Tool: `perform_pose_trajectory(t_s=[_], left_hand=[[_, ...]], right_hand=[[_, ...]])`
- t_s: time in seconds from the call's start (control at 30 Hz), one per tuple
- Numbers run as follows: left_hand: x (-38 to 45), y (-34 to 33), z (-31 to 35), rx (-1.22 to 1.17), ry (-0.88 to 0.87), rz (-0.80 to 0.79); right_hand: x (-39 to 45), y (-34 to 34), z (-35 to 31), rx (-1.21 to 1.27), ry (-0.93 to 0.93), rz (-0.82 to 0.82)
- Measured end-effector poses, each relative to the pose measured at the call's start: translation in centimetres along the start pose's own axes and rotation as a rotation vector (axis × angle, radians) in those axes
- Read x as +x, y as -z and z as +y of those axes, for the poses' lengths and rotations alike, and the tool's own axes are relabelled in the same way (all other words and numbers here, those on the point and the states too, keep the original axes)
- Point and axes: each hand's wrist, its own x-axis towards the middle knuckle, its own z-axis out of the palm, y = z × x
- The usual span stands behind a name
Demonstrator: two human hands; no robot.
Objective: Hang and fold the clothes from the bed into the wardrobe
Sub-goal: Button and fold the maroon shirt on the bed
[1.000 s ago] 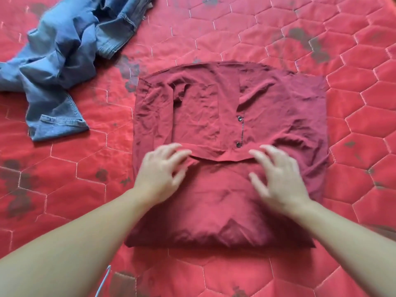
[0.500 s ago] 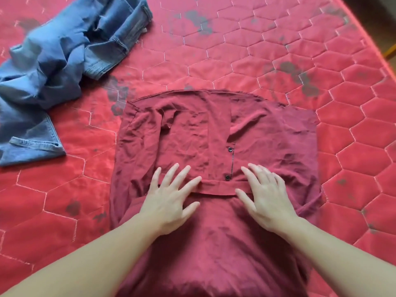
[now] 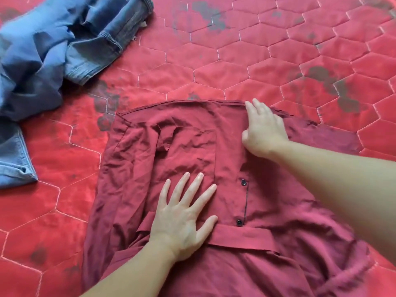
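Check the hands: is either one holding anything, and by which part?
Neither clearly grips. The left hand lies flat, fingers spread, on the maroon shirt near its middle. The right hand rests at the shirt's far edge; whether its fingers pinch the cloth cannot be told.

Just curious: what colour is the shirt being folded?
Dark maroon red shirt with small black buttons, clearest in the head view.

Red quilted bed cover (image 3: 246, 54), stitched in pale hexagons, blotched with dark grey stains in several places. Directly on it: dark red partly folded button-up shirt (image 3: 188, 146) near the middle and lower edge, spread mostly flat, creased, two dark buttons showing; crumpled blue denim jeans (image 3: 53, 54) at upper left, well apart from the shirt.
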Motion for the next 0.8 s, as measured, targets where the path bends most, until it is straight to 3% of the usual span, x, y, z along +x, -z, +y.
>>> perform_pose_trajectory(t_s=[0.13,0.27,0.47,0.63,0.7,0.8], left_hand=[[0.0,-0.4,-0.2,0.010,-0.006,0.039],[0.0,-0.3,-0.2,0.009,-0.009,0.067],[0.0,-0.5,-0.1,-0.010,-0.003,0.088],[0.1,0.0,0.0,-0.044,0.026,0.027],[-0.2,1.4,0.0,-0.226,0.045,0.008],[-0.8,3.9,0.5,-0.807,0.253,0.098]], right_hand=[[3.7,1.3,-0.4,-0.082,-0.061,-0.069],[3.7,2.8,-0.1,0.075,-0.007,-0.163],[-4.2,0.9,0.2,0.040,0.322,0.150],[-12.5,-2.2,1.3,0.128,0.411,0.196],[-15.5,-2.8,0.8,0.144,0.436,0.216],[-19.0,-3.4,-0.3,0.120,0.480,0.242]])
